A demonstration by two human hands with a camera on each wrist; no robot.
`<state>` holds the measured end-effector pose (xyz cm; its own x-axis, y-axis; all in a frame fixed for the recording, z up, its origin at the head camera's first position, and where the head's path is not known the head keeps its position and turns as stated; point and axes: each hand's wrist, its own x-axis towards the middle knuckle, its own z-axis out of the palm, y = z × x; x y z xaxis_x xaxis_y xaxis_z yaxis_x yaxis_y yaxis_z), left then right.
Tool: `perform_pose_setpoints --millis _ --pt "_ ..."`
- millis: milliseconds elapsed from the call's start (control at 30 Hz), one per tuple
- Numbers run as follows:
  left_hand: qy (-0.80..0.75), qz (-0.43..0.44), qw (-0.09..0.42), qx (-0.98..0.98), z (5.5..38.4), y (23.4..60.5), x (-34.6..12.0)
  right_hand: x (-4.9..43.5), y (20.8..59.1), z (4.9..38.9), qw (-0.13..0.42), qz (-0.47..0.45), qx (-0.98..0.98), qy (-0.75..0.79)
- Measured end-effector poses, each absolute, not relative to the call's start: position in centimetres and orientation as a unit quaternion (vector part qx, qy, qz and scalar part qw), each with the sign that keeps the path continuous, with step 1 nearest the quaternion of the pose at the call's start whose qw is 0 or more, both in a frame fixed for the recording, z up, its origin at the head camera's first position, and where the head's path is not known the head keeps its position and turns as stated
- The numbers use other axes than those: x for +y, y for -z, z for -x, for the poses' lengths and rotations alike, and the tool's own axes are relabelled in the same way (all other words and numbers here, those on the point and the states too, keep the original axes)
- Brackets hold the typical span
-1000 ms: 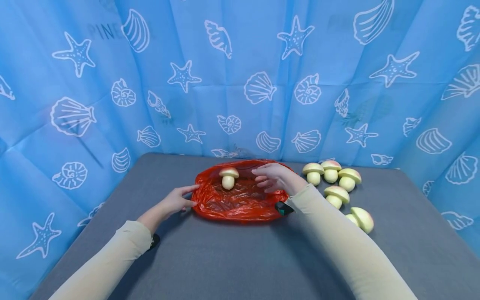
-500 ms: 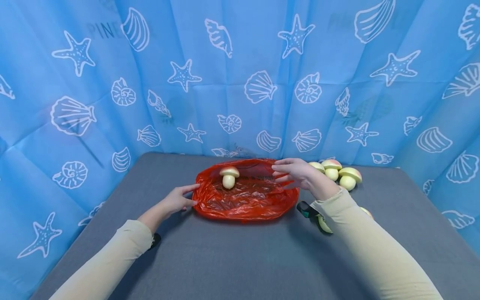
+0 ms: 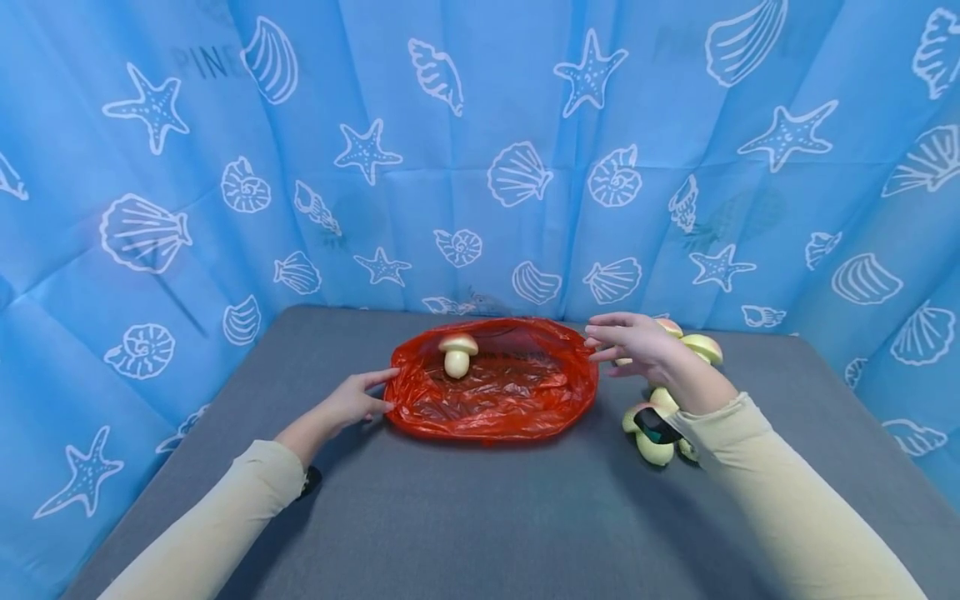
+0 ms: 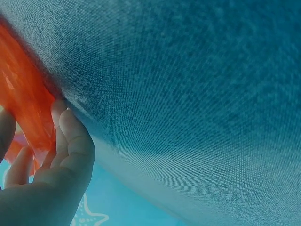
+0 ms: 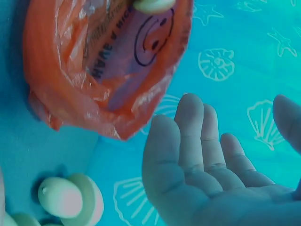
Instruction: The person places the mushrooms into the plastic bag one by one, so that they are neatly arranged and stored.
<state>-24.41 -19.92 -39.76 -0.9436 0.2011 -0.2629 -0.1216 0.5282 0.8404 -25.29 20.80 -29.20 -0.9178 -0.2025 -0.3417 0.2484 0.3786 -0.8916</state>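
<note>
A red plastic bag [image 3: 495, 429] lies with its mouth spread wide, and a pale toy mushroom [image 3: 457, 358] sits inside it. My left hand [image 3: 352, 402] touches the bag's left edge with fingertips and thumb spread apart; in the left wrist view its fingers lie against the red plastic. Just past the bag's right rim my right hand [image 3: 647, 350] hovers, holding nothing, its fingers loosely extended. Beneath and behind that hand are several more toy mushrooms [image 3: 654, 450], partly hidden by the hand and wrist. The right wrist view also shows a mushroom [image 5: 61, 197] on the table.
A grey cloth covers the table [image 3: 480, 517]. Behind it hangs a blue curtain [image 3: 465, 167] with white shells and starfish, also closing in both sides. A black wrist camera [image 3: 657, 425] is strapped under the right wrist, close above the mushrooms.
My right hand has moved right, from over the bag to beside its right rim, above the mushrooms. The left hand and the mushroom in the bag have stayed put.
</note>
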Motion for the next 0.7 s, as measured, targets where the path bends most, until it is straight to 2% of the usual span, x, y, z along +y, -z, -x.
perform_pose_setpoints --millis 200,700 --pt "-0.484 -0.026 0.165 0.859 24.3 39.8 -19.9 22.5 28.8 24.4 0.173 -0.002 0.824 0.540" --pt "-0.489 -0.020 0.166 0.856 24.3 39.6 -19.9 25.9 28.7 23.1 0.150 -0.016 0.834 0.530"
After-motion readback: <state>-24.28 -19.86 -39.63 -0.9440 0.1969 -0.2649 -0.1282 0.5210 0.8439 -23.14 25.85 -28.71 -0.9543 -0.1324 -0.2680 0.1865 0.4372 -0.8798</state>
